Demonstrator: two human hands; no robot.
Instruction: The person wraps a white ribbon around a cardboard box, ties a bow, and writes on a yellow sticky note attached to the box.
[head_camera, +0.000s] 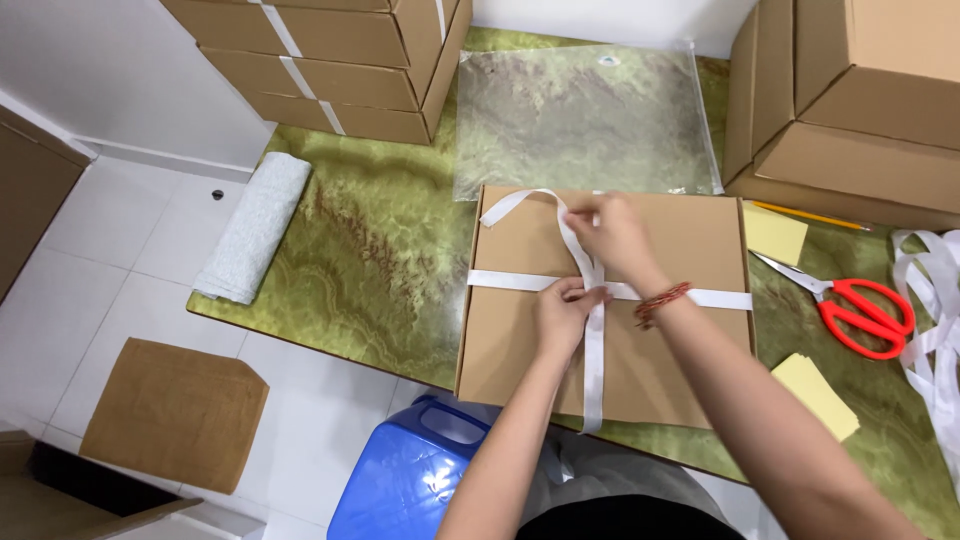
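White ribbon (594, 330) is crossing a flat brown box (690, 240) at the centre of the frame, and both hands are working right at the crossing. The left hand (563, 318) is pressing down on the point where the two bands meet, fingers curled together and pinching the ribbon against the lid. The right hand (612, 232), just above it in the frame, is closed on the ribbon too, fingertips nipping the strand and drawing it up off the box; a beaded bracelet (660, 303) is sitting on that wrist.

One band is running flat across the lid from left edge to right edge. The other is running down the middle and hanging a little over the near edge. A loose length is arching from the right hand out to the box's upper left corner, lifted clear of the cardboard in a soft loop.

The box is lying square on a green marbled table (380, 260), its near edge overhanging the table's rim slightly. A clear plastic sleeve (580, 110) is lying just beyond it at top centre. Red-handled scissors (860, 312) are resting to the right, near two yellow notes (775, 232) and a pencil (805, 215). More ribbon is piling up at the far right edge. Stacked cartons (340, 60) are filling the upper left and upper right corners, and a rolled grey cloth (250, 240) is sitting on the table's left end.
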